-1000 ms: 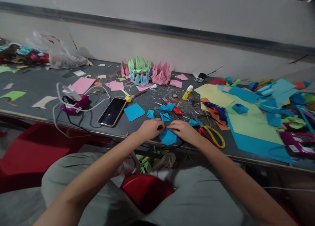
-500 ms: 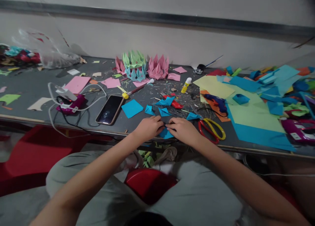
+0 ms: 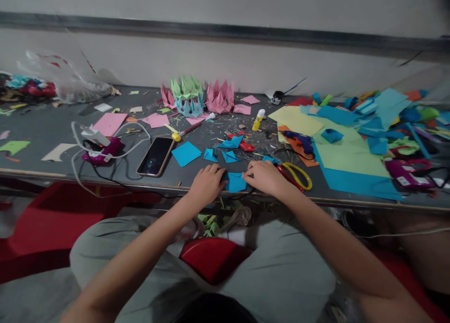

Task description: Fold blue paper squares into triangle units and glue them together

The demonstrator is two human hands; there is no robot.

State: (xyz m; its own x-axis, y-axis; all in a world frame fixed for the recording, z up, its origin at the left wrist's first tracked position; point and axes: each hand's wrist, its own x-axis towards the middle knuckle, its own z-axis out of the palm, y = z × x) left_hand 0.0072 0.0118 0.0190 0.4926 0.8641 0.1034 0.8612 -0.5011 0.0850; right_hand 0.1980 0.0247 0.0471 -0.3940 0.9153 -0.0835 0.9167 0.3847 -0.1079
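A small sheet of blue paper (image 3: 236,183), partly folded, lies flat at the table's front edge between my hands. My left hand (image 3: 208,182) rests at its left side, fingers bent and thumb against the edge. At the upper right corner, my right hand (image 3: 263,176) pinches the paper between thumb and fingers. Just beyond are small folded blue pieces (image 3: 230,156) and a flat blue square (image 3: 186,153). Red-and-yellow-handled scissors (image 3: 297,175) lie beside my right hand, partly hidden by it.
A phone (image 3: 155,157) lies to the left, near a purple power strip (image 3: 103,150) with white cables. Folded paper crowns (image 3: 190,95) stand at the back. A glue stick (image 3: 258,120) is upright beyond my hands. Coloured sheets (image 3: 351,147) and a glue gun (image 3: 298,142) lie right.
My hands have moved apart, from meeting over the blue paper to its two sides, so more of it shows. The camera view has shifted slightly.
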